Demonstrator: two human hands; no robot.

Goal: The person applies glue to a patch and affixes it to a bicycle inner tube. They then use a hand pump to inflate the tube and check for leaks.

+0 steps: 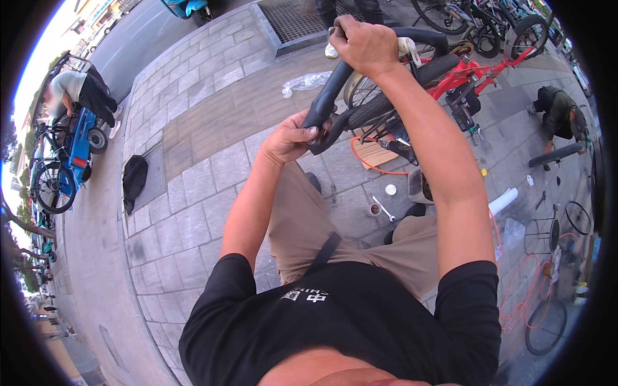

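Note:
I hold up a smooth black inner tube [335,90], which looks puffed out along its length and folded at the lower end. My right hand [367,48] is wrapped round its upper part. Lower down, my left hand [290,138] grips the folded end, thumb on top; some of its fingers are hidden behind the tube. Just beyond the tube lies a bicycle wheel with a black tyre [376,110], beside a red bicycle [479,72] that looks tipped over.
By my feet are a wrench [384,209], a white lid [391,190], a small can [374,210] and a basin [418,186]. Cardboard [376,154] lies under an orange hose. Right, another person handles a tyre [555,155]. Left, someone leans over a blue cart [80,145].

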